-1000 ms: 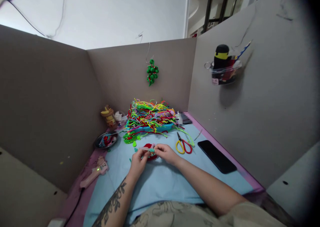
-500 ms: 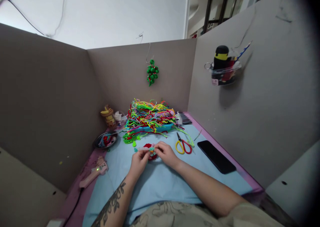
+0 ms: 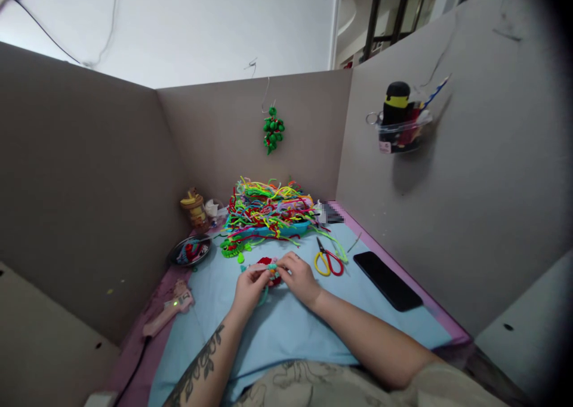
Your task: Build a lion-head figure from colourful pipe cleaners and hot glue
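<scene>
Teal fuzzy strip, head view, sits over the pale-blue cloth, and we see it pinched by the left hand and right hand, red fuzzy piece just beside, yellow-and-red-handled scissors near the right hand.

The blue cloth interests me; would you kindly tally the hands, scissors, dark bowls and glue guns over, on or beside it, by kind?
Hands: 2 (left hand and right hand, meeting at small craft bits)
Scissors: 1
Dark bowl: 1
Glue gun: 1
Total: 5
</scene>
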The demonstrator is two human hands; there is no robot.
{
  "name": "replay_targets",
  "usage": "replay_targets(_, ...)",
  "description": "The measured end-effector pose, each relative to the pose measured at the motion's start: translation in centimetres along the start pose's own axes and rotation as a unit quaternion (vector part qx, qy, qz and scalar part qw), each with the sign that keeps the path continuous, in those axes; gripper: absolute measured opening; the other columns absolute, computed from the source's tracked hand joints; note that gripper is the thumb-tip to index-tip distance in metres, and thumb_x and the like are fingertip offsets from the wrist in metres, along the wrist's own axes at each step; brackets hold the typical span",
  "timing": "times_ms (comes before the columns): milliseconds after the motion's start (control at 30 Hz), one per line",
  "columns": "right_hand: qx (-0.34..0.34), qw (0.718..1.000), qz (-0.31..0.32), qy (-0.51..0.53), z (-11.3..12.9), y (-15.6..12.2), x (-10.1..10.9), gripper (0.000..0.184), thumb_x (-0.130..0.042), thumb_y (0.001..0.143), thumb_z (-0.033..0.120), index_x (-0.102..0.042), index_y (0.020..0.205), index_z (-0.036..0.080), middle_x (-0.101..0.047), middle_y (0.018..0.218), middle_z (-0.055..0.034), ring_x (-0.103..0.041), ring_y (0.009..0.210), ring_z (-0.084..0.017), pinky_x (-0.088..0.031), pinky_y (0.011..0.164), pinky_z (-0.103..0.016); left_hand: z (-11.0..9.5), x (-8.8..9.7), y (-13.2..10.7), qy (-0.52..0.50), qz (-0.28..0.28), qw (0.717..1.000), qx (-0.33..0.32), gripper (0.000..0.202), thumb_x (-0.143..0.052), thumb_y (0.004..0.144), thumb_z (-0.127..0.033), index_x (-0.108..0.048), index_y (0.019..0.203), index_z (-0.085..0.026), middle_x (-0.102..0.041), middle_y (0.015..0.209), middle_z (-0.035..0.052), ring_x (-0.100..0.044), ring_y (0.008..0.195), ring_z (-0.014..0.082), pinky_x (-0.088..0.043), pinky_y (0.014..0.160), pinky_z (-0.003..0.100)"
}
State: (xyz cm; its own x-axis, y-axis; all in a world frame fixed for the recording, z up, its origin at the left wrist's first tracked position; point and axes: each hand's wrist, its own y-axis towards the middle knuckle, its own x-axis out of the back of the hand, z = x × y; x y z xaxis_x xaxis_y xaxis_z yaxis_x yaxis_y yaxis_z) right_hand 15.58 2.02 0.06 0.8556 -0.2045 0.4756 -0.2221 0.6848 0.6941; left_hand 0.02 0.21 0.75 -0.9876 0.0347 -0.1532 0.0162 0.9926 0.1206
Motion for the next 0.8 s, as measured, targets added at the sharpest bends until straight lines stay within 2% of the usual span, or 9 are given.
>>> replay_targets(167,0.025,0.999,-0.008,-0.035,0.1,-0.1,-0.1,0.010,-0.054,0.081,0.014,-0.062,0.081,0.020,-0.057,0.081,-0.0043,-0.054,0.079,-0.017,-0.044,0.072,-0.029,0.1,0.0,0.0,0.002,-0.020,1.000,-0.006,0.027,-0.076,0.059,-0.034,-0.068,0.075,-0.013,-0.067,0.067,0.0017,-0.057,0.051,0.0104,-0.046,0.051,0.022)
replay_targets(333,0.049,0.996,-0.010,-0.067,0.7,-0.1,-0.2,0.011,-0.052,0.082,0.015,-0.061,0.076,0.019,-0.057,0.079,-0.0052,-0.053,0.077,-0.018,-0.043,0.071,-0.030,0.3,0.1,0.0,0.019,-0.034,0.999,-0.009,0.028,-0.073,0.063,-0.035,-0.065,0.078,-0.013,-0.065,0.058,0.0002,-0.056,0.048,0.0106,-0.043,0.050,0.021)
replay_targets(467,0.022,1.000,-0.001,-0.016,0.9,0.0,-0.1,0.009,-0.053,0.081,0.015,-0.060,0.083,0.020,-0.058,0.082,-0.0054,-0.054,0.082,-0.018,-0.044,0.075,-0.030,0.1,0.3,0.0,0.044,-0.035,0.998,-0.020,0.028,-0.071,0.066,-0.036,-0.064,0.080,-0.014,-0.066,0.059,0.0003,-0.057,0.050,0.0115,-0.044,0.052,0.022)
replay_targets(567,-0.003,0.999,0.003,0.036,0.6,0.1,0.0,0.015,-0.056,0.080,0.018,-0.060,0.094,0.020,-0.058,0.086,-0.0054,-0.055,0.082,-0.018,-0.046,0.074,-0.030,0.0,0.5,-0.2,0.081,-0.040,0.995,-0.031,0.027,-0.069,0.067,-0.037,-0.065,0.082,-0.015,-0.067,0.062,0.0013,-0.058,0.052,0.0130,-0.045,0.053,0.023)
replay_targets(633,-0.009,0.998,0.022,0.064,0.3,0.3,0.2,0.017,-0.057,0.080,0.021,-0.060,0.097,0.020,-0.059,0.085,-0.0051,-0.055,0.081,-0.017,-0.046,0.072,-0.029,0.0,0.6,-0.3,0.113,-0.037,0.992,-0.051,0.026,-0.068,0.068,-0.036,-0.066,0.083,-0.015,-0.068,0.068,0.0031,-0.061,0.057,0.0144,-0.048,0.057,0.024)
replay_targets(800,0.001,0.988,0.111,0.109,0.1,0.6,0.8,0.012,-0.053,0.082,0.019,-0.064,0.086,0.019,-0.061,0.081,-0.0038,-0.056,0.078,-0.015,-0.045,0.070,-0.027,-0.2,1.0,-0.6,0.204,0.006,0.967,-0.152,0.017,-0.062,0.075,-0.030,-0.067,0.083,-0.017,-0.068,0.089,0.0075,-0.063,0.083,0.0190,-0.049,0.075,0.029)
